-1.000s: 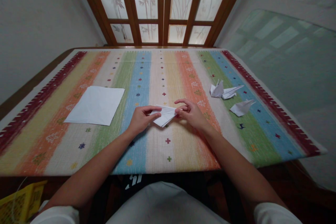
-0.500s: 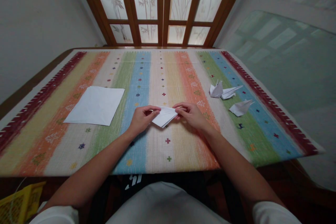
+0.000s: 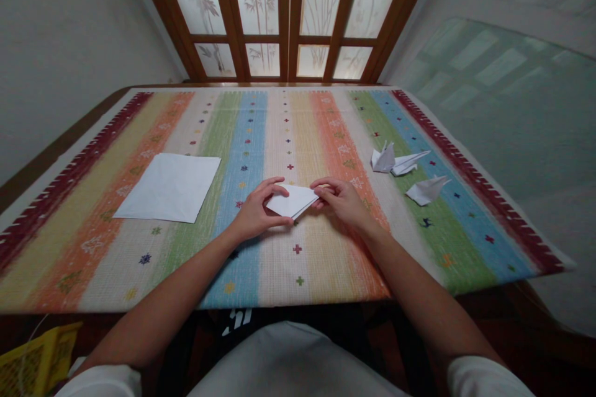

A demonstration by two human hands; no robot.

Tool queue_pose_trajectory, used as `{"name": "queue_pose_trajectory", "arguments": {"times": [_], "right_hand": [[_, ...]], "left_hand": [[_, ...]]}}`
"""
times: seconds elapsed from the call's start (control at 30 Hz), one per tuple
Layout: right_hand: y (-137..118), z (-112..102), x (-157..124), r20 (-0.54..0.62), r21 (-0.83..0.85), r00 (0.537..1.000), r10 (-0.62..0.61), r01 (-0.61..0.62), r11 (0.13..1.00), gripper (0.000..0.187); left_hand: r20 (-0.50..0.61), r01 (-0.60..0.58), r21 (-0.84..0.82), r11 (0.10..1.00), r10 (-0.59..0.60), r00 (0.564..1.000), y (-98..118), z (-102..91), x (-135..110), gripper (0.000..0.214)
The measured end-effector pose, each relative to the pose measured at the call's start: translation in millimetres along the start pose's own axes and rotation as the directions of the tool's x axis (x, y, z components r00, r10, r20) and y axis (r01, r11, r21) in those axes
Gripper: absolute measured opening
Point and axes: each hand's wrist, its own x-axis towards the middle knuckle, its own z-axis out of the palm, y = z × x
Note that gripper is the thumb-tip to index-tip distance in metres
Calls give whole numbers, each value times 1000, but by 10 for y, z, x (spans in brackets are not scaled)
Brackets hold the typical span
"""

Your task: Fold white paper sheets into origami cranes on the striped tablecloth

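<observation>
A folded white paper [image 3: 292, 200], a flat pointed shape, lies low over the striped cloth between my hands. My left hand [image 3: 257, 211] holds its left end, with the fingers curved over the top and the thumb along the near side. My right hand [image 3: 342, 201] pinches its right tip between fingers and thumb. A flat square white paper sheet [image 3: 168, 188] lies left of my left hand. To the right of my right hand are several folded paper figures: a crane-like one [image 3: 384, 159], a dart-like one [image 3: 410, 163] and a small pointed one [image 3: 426, 191].
The table is covered by a rainbow-striped woven cloth [image 3: 279, 279] with a red border. A wooden-framed glass door [image 3: 279, 12] stands behind it, and a glass pane [image 3: 503, 93] stands to the right. A yellow basket [image 3: 40, 356] sits on the floor at lower left.
My left hand has spread its fingers and shifted over the paper's left end. The folded paper now lies flatter and tighter, and my right hand has closed in on its tip.
</observation>
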Motion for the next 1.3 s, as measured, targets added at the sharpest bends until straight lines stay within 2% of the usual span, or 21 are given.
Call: {"name": "queue_pose_trajectory", "arguments": {"times": [0.13, 0.27, 0.33, 0.43, 0.53, 0.63, 0.8, 1.03, 1.2, 1.3], "right_hand": [[-42, 8, -18, 49, 85, 998, 45, -49, 995, 42], [-70, 37, -55, 102, 265, 993, 59, -84, 961, 61], [-47, 75, -69, 138, 318, 989, 44, -86, 944, 60], [18, 169, -84, 209, 316, 978, 12, -80, 946, 52], [69, 276, -98, 283, 261, 959, 33, -110, 959, 57], [86, 337, -106, 271, 229, 962, 35, -99, 968, 62], [82, 292, -104, 256, 217, 967, -2, -55, 975, 49], [50, 199, -89, 189, 130, 980, -56, 32, 991, 40], [64, 182, -73, 171, 126, 985, -28, 6, 992, 41], [73, 175, -57, 140, 87, 989, -47, 35, 996, 44]], "left_hand": [[30, -45, 40, 998, 44, 999, -3, 4, -2, 52], [38, 37, -62, 997, -35, 999, 1, 39, -12, 49], [47, 73, -96, 993, -69, 997, 7, 58, -19, 46], [57, 60, -121, 991, -54, 997, 23, 82, -28, 40], [60, 6, -117, 993, 1, 998, 53, 96, -34, 33], [59, -27, -67, 997, 31, 998, 78, 92, -41, 29], [54, -31, -57, 998, 34, 998, 56, 67, -45, 29], [71, -110, -1, 994, 110, 991, 35, 49, -2, 33], [62, -87, 17, 996, 85, 994, 81, 34, 5, 33], [40, -79, 22, 997, 78, 996, 90, 27, 4, 33]]}}
